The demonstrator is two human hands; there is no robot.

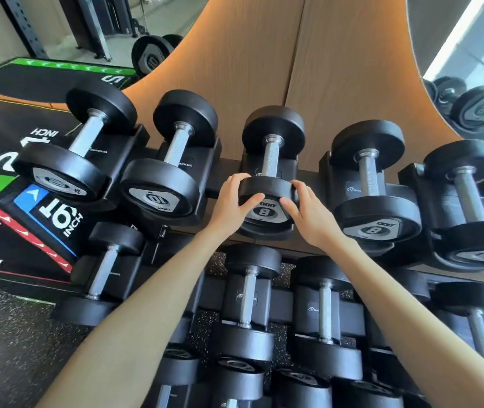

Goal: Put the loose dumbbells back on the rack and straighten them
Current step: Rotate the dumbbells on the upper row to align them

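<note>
Lower row [246, 298]: more weights lie under the forearms; a slip forward off the rack would likely land here.
Left hand [236, 201]: grasps the near head of the dumbbell [270, 159], fingers over the rim, thumb on the face.
Right hand [308, 210]: grips the same head from the other side; its fingers are close to the cradle [264, 232], so they may get pinched.
Dumbbell: marked 8, lying in the middle cradle of the top row, handle pointing at the wall; turning it by one end may skew it.
Neighbour [370, 178]: close beside; a sideways swing could knock heads.
Wall [264, 54]: wood panel behind the far head; a hard shove may strike it.
</note>
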